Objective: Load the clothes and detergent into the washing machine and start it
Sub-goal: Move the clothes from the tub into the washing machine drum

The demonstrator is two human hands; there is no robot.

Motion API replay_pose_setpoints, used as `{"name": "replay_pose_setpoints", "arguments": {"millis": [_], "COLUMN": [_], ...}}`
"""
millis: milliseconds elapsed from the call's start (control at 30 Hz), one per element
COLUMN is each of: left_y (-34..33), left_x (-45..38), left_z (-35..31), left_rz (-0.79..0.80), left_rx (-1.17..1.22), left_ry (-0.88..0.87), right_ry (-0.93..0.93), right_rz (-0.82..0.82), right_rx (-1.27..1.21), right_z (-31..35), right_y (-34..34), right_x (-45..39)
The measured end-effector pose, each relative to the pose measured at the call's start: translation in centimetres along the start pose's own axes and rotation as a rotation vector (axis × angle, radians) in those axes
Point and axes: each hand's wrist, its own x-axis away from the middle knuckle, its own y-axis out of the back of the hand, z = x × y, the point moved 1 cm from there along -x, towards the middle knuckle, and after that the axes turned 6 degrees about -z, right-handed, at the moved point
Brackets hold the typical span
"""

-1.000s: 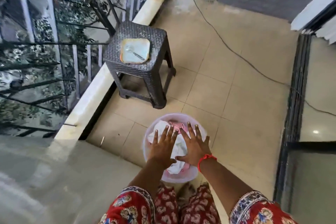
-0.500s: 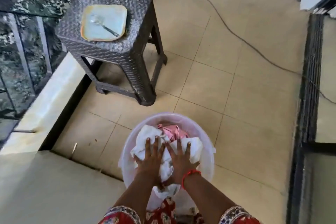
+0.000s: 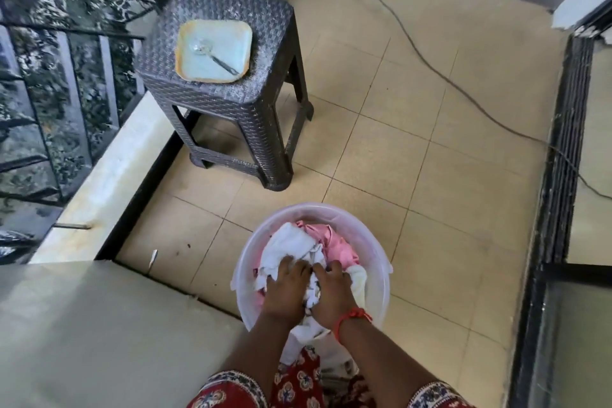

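A person bends over a round see-through tub (image 3: 381,278) that sits on the tiled floor (image 3: 430,175), down at about 6 o'clock in the view. The tub is full of clothes (image 3: 291,243), white ones on the left and a pink one at the back right. Both hands are down in the pile, side by side and almost touching. The left hand (image 3: 286,288) has its fingers curled into the white cloth and grips a bunch of it. The right hand (image 3: 332,291) does the same just beside it, fingers bent and holding the cloth tight. A red thread band (image 3: 352,316) goes round the right wrist.

Up at 11 o'clock from the tub, well apart from it, stands a dark woven stool (image 3: 231,93). A square pale blue plate (image 3: 213,51) lies on its seat, and a spoon (image 3: 215,56) lies on the plate. A thin dark cable (image 3: 430,66) runs over the floor from 12 o'clock across to 3 o'clock. A black railing (image 3: 66,76) with leaves behind it is at 10 o'clock, over a pale ledge (image 3: 109,182). A dark door track (image 3: 559,149) runs along at 3 o'clock
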Motion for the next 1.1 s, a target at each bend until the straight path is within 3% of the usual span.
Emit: {"name": "replay_pose_setpoints", "arguments": {"millis": [467,767,1100], "left_y": [23.0,35.8,49.3], "left_x": [11.7,19.5,33.3], "left_z": [-9.5,-14.1,-13.5], "left_rz": [-0.111,-0.443,-0.783], "left_rx": [0.039,0.129,0.077], "left_ry": [-0.005,-0.012,0.202], "right_ry": [0.145,0.335,0.742], "right_rz": [-0.186,-0.278,-0.338], "right_rx": [0.003,0.063,0.157], "right_z": [10.2,16.9,30.5], "right_y": [20.8,32.2,40.2], "right_x": [15.9,24.5,34.8]}}
